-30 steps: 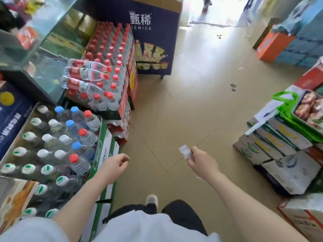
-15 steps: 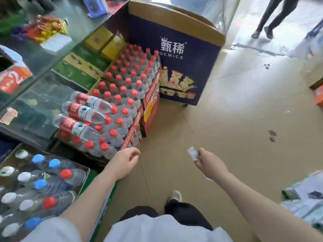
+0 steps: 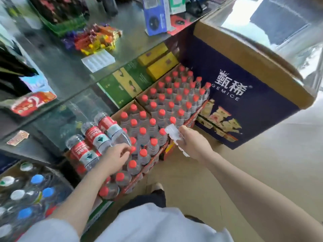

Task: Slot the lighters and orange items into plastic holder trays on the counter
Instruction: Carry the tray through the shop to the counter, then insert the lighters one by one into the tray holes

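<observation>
My right hand grips a small clear plastic holder tray and holds it in the air over the red-capped bottle crates. My left hand hangs loosely curled above the bottles and holds nothing. A second clear plastic holder tray lies flat on the glass counter, well ahead of both hands. Just behind that tray sits a pile of colourful small items, orange, red and yellow. I cannot make out single lighters in it.
Crates of red-capped water bottles stand between me and the counter, with three bottles lying on top. A big navy carton stands on the right. Blue boxes stand at the counter's far end. Tiled floor on the right.
I have turned left toward the counter, so the counter top and its tray have come into view. Both hands have moved forward over the bottle crates, the right one still holding its tray.
</observation>
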`<action>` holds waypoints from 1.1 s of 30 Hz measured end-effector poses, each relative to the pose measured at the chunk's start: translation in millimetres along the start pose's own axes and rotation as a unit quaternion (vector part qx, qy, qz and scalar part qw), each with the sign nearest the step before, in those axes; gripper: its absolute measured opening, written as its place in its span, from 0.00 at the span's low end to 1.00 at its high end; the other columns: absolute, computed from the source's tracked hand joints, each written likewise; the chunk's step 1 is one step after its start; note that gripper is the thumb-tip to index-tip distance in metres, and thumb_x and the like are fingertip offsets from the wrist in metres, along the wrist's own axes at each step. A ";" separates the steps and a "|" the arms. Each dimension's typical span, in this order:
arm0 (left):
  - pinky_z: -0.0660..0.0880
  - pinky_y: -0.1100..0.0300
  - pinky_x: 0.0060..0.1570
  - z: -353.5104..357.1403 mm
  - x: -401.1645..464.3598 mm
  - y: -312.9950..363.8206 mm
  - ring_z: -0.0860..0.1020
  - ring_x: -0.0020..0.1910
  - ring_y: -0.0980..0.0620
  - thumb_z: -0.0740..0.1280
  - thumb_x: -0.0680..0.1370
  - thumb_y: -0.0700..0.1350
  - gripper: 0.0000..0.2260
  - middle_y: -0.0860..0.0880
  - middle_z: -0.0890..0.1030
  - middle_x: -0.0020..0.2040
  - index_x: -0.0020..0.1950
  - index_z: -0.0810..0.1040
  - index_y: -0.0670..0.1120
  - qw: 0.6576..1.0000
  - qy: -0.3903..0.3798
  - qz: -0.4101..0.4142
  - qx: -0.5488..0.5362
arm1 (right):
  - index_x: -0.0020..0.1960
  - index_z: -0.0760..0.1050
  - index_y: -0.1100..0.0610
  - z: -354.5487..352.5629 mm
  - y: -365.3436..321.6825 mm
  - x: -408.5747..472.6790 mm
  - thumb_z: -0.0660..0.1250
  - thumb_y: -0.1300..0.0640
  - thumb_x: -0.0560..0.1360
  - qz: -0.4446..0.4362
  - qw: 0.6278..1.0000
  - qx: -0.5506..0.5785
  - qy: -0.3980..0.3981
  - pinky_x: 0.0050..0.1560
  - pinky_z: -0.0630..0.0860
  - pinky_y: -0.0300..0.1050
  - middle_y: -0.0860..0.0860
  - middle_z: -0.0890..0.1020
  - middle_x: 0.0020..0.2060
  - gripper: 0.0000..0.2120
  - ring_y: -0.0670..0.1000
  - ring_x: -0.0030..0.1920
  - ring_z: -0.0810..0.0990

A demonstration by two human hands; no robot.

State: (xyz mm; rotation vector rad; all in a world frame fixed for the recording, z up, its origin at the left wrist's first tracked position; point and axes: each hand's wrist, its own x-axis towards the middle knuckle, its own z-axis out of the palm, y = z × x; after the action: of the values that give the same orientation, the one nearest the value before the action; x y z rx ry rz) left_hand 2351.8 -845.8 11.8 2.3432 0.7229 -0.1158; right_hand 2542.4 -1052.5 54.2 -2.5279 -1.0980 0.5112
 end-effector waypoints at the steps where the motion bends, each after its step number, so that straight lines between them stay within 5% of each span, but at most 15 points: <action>1: 0.67 0.62 0.41 -6.2 13.3 5.0 0.75 0.42 0.55 0.63 0.75 0.42 0.07 0.53 0.79 0.45 0.50 0.77 0.50 1.000 0.014 0.002 -0.011 | 0.46 0.61 0.54 -4.2 5.4 17.8 0.60 0.54 0.74 -0.011 1.000 -0.011 0.000 0.34 0.65 0.47 0.49 0.71 0.40 0.08 0.55 0.39 0.71; 9: 0.72 0.60 0.46 -56.9 110.8 57.9 0.76 0.44 0.55 0.62 0.76 0.43 0.09 0.53 0.77 0.49 0.55 0.77 0.48 0.995 0.090 0.011 -0.031 | 0.42 0.58 0.55 -45.1 60.1 151.2 0.60 0.56 0.74 -0.020 0.997 -0.069 -0.037 0.35 0.63 0.46 0.51 0.70 0.39 0.10 0.59 0.45 0.74; 12: 0.68 0.72 0.40 -66.4 137.0 71.4 0.74 0.40 0.63 0.63 0.76 0.43 0.08 0.56 0.77 0.46 0.54 0.77 0.51 0.988 0.136 -0.010 -0.066 | 0.44 0.63 0.56 -58.6 65.1 200.8 0.61 0.57 0.73 -0.055 0.995 -0.060 -0.051 0.39 0.66 0.48 0.57 0.76 0.44 0.06 0.60 0.48 0.75; 16: 0.67 0.75 0.41 -75.5 164.2 86.8 0.74 0.41 0.65 0.63 0.76 0.39 0.09 0.54 0.77 0.47 0.54 0.77 0.47 0.965 0.239 -0.049 -0.095 | 0.44 0.64 0.55 -80.6 49.6 260.7 0.62 0.56 0.73 -0.183 0.979 -0.046 -0.073 0.39 0.67 0.49 0.57 0.76 0.44 0.06 0.60 0.47 0.76; 22: 0.62 0.60 0.58 -106.3 179.3 93.3 0.71 0.57 0.49 0.66 0.73 0.36 0.15 0.45 0.74 0.58 0.60 0.74 0.41 0.898 0.416 -0.140 0.009 | 0.50 0.72 0.57 -124.3 -9.6 321.0 0.63 0.54 0.73 -0.365 0.931 0.023 -0.011 0.34 0.71 0.48 0.54 0.78 0.43 0.08 0.59 0.42 0.76; 25: 0.61 0.55 0.63 -117.1 183.7 78.2 0.68 0.64 0.42 0.67 0.72 0.38 0.21 0.41 0.71 0.65 0.65 0.69 0.40 0.881 0.417 -0.217 0.057 | 0.52 0.74 0.57 -136.5 -40.8 339.9 0.65 0.57 0.73 -0.450 0.892 0.032 0.023 0.32 0.71 0.46 0.55 0.77 0.41 0.08 0.59 0.40 0.76; 29: 0.55 0.52 0.69 -117.8 184.3 50.8 0.57 0.72 0.44 0.64 0.76 0.45 0.28 0.41 0.59 0.73 0.72 0.59 0.39 0.881 0.311 -0.349 0.075 | 0.50 0.78 0.59 -137.4 -75.1 355.5 0.66 0.62 0.72 -0.532 0.844 -0.010 0.061 0.36 0.73 0.49 0.57 0.79 0.39 0.08 0.60 0.38 0.77; 33: 0.53 0.55 0.69 -114.3 175.3 37.9 0.59 0.71 0.44 0.65 0.75 0.46 0.26 0.42 0.61 0.73 0.70 0.63 0.39 0.887 0.334 -0.306 0.087 | 0.47 0.80 0.57 -120.8 -101.8 352.5 0.69 0.64 0.68 -0.597 0.797 -0.053 0.069 0.35 0.73 0.48 0.56 0.80 0.37 0.09 0.59 0.36 0.77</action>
State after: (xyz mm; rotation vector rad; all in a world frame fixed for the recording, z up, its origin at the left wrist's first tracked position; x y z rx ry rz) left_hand 2507.3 -715.1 75.0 2.2179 1.8461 0.3902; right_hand 2757.7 -742.9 138.2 -1.3799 -2.3122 -0.1077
